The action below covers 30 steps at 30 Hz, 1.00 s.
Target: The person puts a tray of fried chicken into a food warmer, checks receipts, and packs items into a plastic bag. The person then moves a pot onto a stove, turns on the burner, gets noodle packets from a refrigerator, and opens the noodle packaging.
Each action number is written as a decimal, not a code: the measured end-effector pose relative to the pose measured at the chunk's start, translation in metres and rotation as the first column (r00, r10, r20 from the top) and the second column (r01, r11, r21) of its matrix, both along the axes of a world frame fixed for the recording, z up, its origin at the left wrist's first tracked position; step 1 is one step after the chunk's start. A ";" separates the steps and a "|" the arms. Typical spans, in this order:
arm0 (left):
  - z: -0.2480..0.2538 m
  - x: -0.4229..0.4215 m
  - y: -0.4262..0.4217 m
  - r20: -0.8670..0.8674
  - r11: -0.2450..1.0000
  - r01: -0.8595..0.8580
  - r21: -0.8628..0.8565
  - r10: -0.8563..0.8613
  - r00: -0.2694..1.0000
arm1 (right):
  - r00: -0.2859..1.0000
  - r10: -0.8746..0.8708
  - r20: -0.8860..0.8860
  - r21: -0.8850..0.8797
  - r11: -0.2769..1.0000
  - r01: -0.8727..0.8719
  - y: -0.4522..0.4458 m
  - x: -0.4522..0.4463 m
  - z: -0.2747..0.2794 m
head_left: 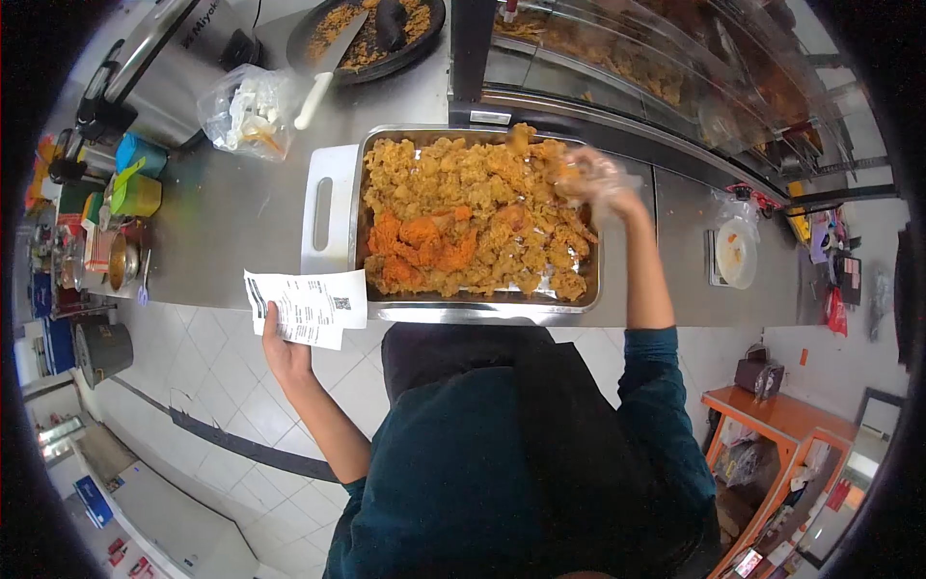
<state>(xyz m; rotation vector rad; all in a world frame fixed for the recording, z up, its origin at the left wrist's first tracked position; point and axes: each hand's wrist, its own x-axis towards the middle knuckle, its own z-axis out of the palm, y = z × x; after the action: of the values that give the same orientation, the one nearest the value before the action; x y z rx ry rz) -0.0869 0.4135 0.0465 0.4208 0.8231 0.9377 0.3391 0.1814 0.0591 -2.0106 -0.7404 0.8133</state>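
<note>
A metal tray (588, 289) full of fried chicken (434, 174) sits on the counter, with several orange-red coated pieces (424, 241) at its left front. My left hand (282, 345) is closed on a printed paper receipt (313, 299) at the counter's front edge, left of the tray. Over the tray's back right corner is my right hand (590, 181), in a clear plastic glove. It is smeared by motion, with blurred chicken at its fingertips. Whether the fingers grip a piece cannot be made out.
A white cutting board (328, 207) lies under the tray's left side. Behind it are a knife (328, 72), a dark mortar dish (424, 48) and a plastic bag (249, 111). A glass display case (598, 58) borders the back right. A white plate (736, 253) stands right.
</note>
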 end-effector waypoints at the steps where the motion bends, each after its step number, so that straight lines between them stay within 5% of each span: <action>1: -0.002 -0.001 0.000 0.001 1.000 0.002 -0.014 -0.002 1.000 | 0.999 0.044 0.016 0.007 0.999 -0.044 -0.009 0.005 0.001; 3: -0.007 -0.002 0.000 0.001 0.999 0.012 -0.042 -0.012 1.000 | 0.991 0.123 0.047 0.020 0.992 -0.124 -0.023 0.007 0.002; 5: -0.008 0.001 -0.001 -0.021 0.998 0.012 -0.054 -0.013 1.000 | 0.882 0.274 0.384 -0.190 0.958 -0.214 -0.031 -0.008 -0.008; 9: -0.007 0.011 -0.001 -0.049 0.999 0.007 -0.049 -0.010 0.999 | 0.649 0.474 0.595 -0.503 0.850 -0.160 -0.027 -0.052 0.024; 12: -0.014 0.013 0.003 -0.032 0.998 0.050 -0.024 -0.051 0.998 | 0.309 0.531 0.789 -0.479 0.847 -0.232 -0.038 -0.050 0.020; 15: -0.015 0.016 0.007 -0.011 0.998 0.048 -0.033 -0.049 0.999 | 0.505 0.656 0.560 -0.724 0.684 -0.086 -0.017 -0.023 0.017; 17: -0.011 0.019 0.008 -0.026 0.998 0.044 -0.051 -0.045 0.999 | 0.768 0.100 0.633 -0.200 0.979 0.037 -0.007 0.004 -0.012; 20: -0.007 0.023 0.008 -0.029 0.997 0.057 -0.046 -0.058 0.998 | 0.700 -0.041 0.713 0.065 0.998 -0.008 0.028 0.001 -0.013; 23: -0.007 0.022 0.009 -0.017 0.998 0.061 -0.026 -0.062 0.998 | 0.817 -0.020 0.576 -0.088 0.992 0.086 0.026 0.016 -0.026; 26: -0.008 0.017 0.010 -0.005 0.999 0.031 -0.043 -0.031 0.999 | 0.864 -0.102 0.493 -0.029 0.991 0.133 0.002 0.023 -0.022; 28: -0.012 0.012 0.007 -0.002 0.998 0.024 -0.066 -0.024 1.000 | 0.979 -0.199 0.053 0.102 0.976 0.192 -0.018 0.018 -0.018; 30: -0.020 0.009 0.005 -0.001 0.996 0.038 -0.079 -0.038 0.999 | 0.876 -0.238 -0.420 0.292 0.878 0.378 -0.036 0.010 -0.015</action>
<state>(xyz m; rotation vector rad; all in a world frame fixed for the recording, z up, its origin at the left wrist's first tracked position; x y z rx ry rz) -0.0778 0.4187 0.0266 0.3681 0.8491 0.8662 0.3488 0.1453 0.0439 -1.5221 -0.3013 0.7655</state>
